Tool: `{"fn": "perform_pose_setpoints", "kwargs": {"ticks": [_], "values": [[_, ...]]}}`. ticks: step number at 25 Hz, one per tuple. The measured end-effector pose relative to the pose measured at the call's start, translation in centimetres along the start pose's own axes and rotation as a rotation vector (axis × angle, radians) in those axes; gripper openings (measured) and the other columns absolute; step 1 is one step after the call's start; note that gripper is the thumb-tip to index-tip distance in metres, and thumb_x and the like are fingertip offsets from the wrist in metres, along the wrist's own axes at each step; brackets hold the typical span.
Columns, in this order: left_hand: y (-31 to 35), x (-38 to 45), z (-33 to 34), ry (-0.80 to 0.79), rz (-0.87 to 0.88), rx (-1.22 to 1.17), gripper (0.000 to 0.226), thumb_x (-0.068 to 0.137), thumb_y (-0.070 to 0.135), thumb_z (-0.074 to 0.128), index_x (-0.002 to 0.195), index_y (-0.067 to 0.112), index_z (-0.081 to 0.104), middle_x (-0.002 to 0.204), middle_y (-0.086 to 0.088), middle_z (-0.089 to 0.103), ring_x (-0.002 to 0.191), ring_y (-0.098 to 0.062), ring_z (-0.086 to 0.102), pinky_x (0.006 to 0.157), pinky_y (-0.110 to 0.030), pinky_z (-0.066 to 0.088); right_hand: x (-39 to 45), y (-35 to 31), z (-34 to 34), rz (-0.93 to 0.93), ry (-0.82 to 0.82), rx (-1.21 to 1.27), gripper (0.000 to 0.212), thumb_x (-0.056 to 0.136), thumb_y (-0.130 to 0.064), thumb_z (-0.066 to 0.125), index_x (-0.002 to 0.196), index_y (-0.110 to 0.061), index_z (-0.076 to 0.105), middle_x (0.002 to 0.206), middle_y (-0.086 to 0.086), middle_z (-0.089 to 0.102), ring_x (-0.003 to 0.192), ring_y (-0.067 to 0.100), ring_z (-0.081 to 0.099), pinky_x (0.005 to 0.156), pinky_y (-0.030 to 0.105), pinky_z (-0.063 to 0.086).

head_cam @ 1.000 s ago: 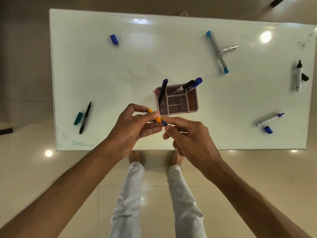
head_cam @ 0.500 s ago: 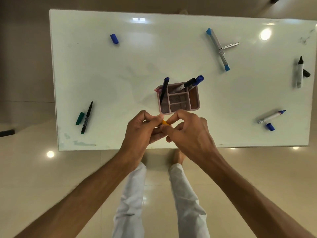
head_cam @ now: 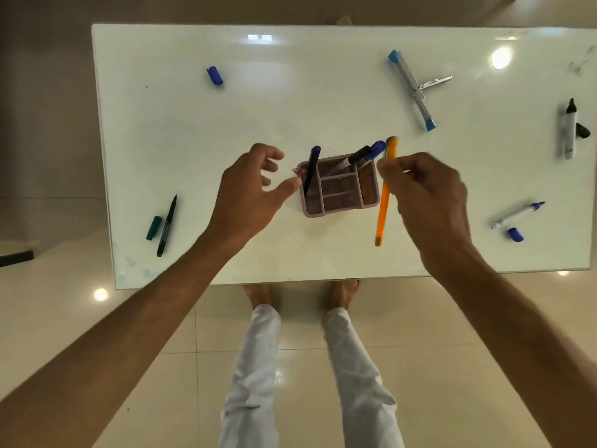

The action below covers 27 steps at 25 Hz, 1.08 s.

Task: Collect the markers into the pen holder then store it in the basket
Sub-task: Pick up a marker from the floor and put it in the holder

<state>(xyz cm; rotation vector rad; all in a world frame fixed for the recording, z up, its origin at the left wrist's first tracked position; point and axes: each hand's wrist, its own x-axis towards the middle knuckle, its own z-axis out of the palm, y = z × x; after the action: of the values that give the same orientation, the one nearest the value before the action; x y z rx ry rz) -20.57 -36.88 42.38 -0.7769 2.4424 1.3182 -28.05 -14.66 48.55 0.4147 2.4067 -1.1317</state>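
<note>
**Orange marker held beside the pen holder**

Nearest: white trouser legs [head_cam: 355, 376] and bare feet at the table's near edge; both forearms stretched forward over the white table [head_cam: 193, 130].

Right hand [head_cam: 426, 195] with fingers curled round an orange marker [head_cam: 383, 202], pinched near its upper end; marker roughly upright, slightly blurred, just right of the pink pen holder [head_cam: 339, 208].

Left hand [head_cam: 245, 189] loose and spread, holding nothing; thumb tip close to the holder's left wall, touching or not unclear.

Pen holder mid-table between the two hands, divided into compartments; three markers inside: a dark blue marker [head_cam: 311, 166] leaning in the left slot, a black marker [head_cam: 355, 156] and a blue-capped marker [head_cam: 376, 148] leaning out at the far right corner.

Loose on the table: three more markers; a thin black pen [head_cam: 167, 226] at left beside a green cap [head_cam: 153, 227]; an uncapped blue marker [head_cam: 517, 215] at right with a blue cap [head_cam: 515, 235] near it; farther off, an uncapped black marker [head_cam: 569, 130] beside a black cap [head_cam: 583, 130] at the right edge.

Farthest: a second blue cap [head_cam: 214, 76] at far left; one metal tool with blue ends [head_cam: 412, 90] at far right.
</note>
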Motion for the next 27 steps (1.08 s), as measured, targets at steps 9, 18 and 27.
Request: {"fn": "perform_pose_setpoints", "kwargs": {"ticks": [9,18,27], "values": [[1.2,5.3,2.1,-0.205,0.272,0.257,0.044,0.096,0.027,0.074,0.137,0.031,0.060,0.121,0.003,0.073,0.097,-0.019,0.068,0.092,-0.043,0.056,-0.7,1.1,0.0,-0.178,0.036,-0.063,0.013,0.097,-0.030,0.068,0.101,-0.019,0.072,0.086,-0.005,0.078,0.073,0.018,0.074,0.074,0.041,0.064],[1.8,5.4,1.5,-0.192,0.369,0.318,0.017,0.094,0.025,0.071,0.110,0.032,0.070,0.102,0.009,0.078,0.091,-0.019,0.070,0.083,-0.043,0.058,-0.7,1.1,3.1,-0.376,-0.051,-0.220,0.013,0.098,-0.018,0.070,0.109,-0.015,0.075,0.096,-0.002,0.078,0.076,0.013,0.071,0.069,0.007,0.048],[2.4,5.7,0.1,-0.217,0.424,0.354,0.012,0.094,0.014,0.070,0.107,0.013,0.071,0.101,-0.005,0.077,0.087,-0.020,0.073,0.082,-0.036,0.058,0.6,1.0,5.4,-0.412,-0.115,-0.388,0.018,0.101,-0.019,0.062,0.115,-0.013,0.071,0.106,0.004,0.076,0.078,0.018,0.066,0.063,0.015,0.046]]}}
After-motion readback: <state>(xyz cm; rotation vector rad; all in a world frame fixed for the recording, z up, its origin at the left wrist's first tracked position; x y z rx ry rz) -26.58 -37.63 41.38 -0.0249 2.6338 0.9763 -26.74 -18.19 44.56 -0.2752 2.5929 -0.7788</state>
